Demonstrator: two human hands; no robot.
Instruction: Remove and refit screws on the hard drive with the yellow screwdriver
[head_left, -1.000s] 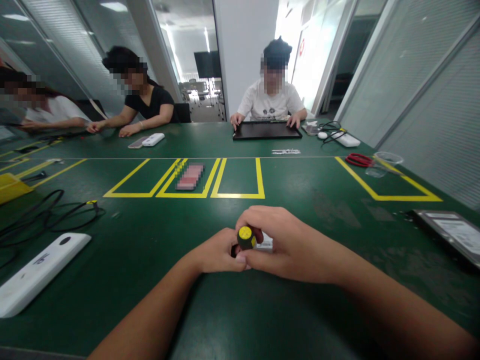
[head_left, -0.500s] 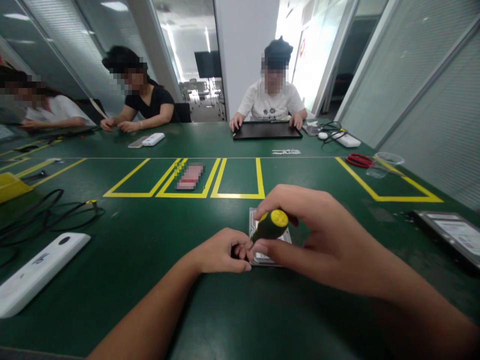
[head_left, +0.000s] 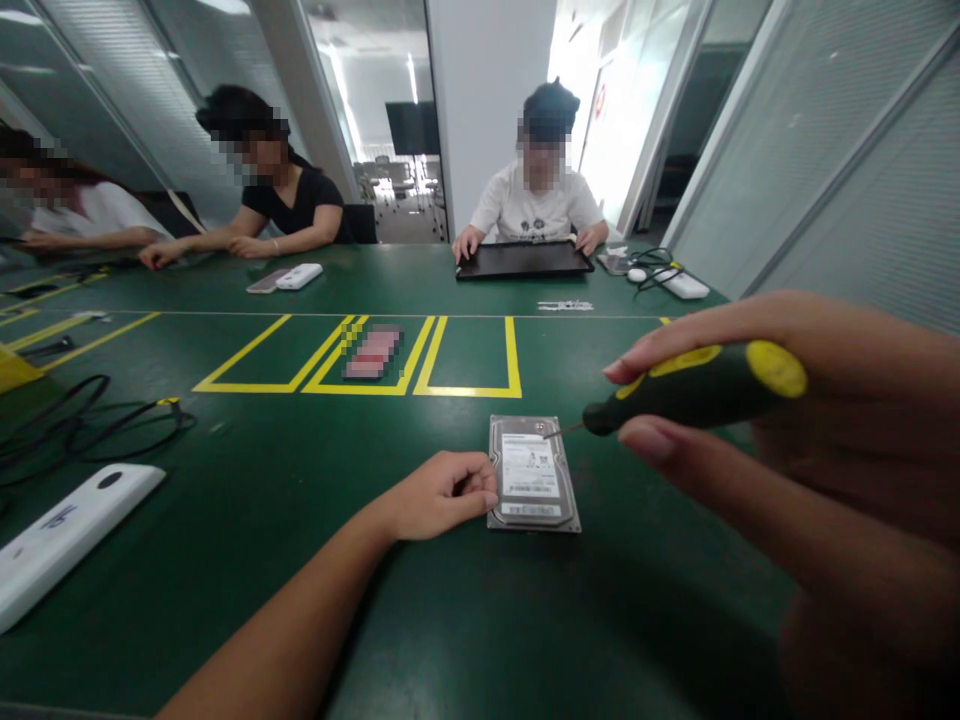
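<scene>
A silver hard drive (head_left: 532,473) with a white label lies flat on the green table (head_left: 300,500) in front of me. My left hand (head_left: 442,495) rests at its left edge, fingers curled against the casing. Close to the camera, my right hand (head_left: 810,420) is closed around a black and yellow screwdriver (head_left: 694,387). The screwdriver lies nearly level, and its thin tip (head_left: 555,433) points left above the drive's far right corner.
A white device (head_left: 64,535) and black cables (head_left: 82,425) lie at the left. Yellow tape boxes (head_left: 360,355) mark the table beyond the drive. Three other people sit at the far side, one with a black tray (head_left: 525,260).
My right hand has lifted the screwdriver up and to the right, close to the camera, uncovering the whole hard drive. The left hand has stayed at the drive's left edge.
</scene>
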